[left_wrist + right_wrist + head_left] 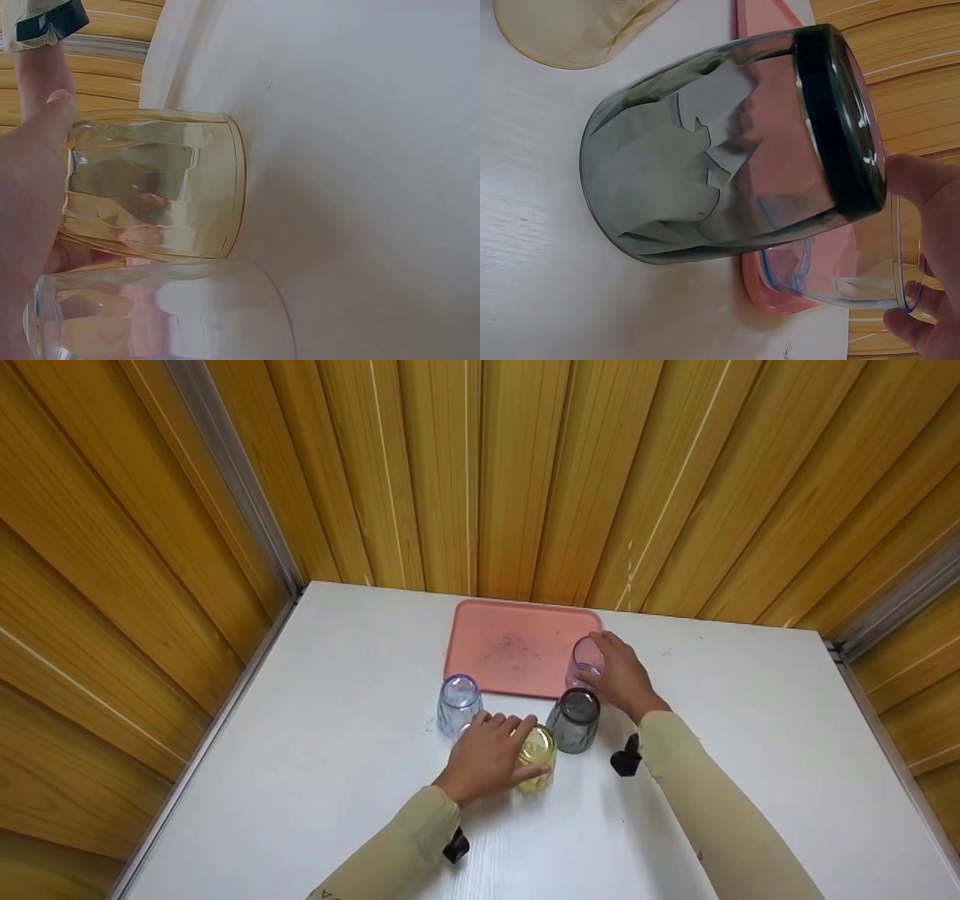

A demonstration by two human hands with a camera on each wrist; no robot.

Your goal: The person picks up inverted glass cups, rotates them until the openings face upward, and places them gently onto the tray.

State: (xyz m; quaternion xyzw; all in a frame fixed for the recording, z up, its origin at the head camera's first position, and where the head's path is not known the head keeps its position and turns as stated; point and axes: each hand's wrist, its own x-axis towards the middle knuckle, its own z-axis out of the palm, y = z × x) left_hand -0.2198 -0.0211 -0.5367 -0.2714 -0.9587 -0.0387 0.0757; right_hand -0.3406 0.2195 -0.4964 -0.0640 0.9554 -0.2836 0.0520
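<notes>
My left hand [487, 757] grips the base end of an upside-down yellow glass [537, 750], thumb on one side and fingers on the other. Beside it in the left wrist view is a clear glass [172, 311], mostly hidden by that hand from the head. A bluish glass [459, 706] stands upside down just beyond the fingers. My right hand [624, 675] holds an upright pinkish-purple glass [583, 664] by its rim, at the right front corner of the pink tray [517, 649]. Nearer than this glass stands a dark grey glass [576, 724], base up, large in the right wrist view.
The white table [337, 720] carries the tray near its back edge. Yellow wood-patterned panels [510, 472] rise behind and at both sides, with grey metal strips [225, 457] at the corners. Dark specks mark the tray's middle.
</notes>
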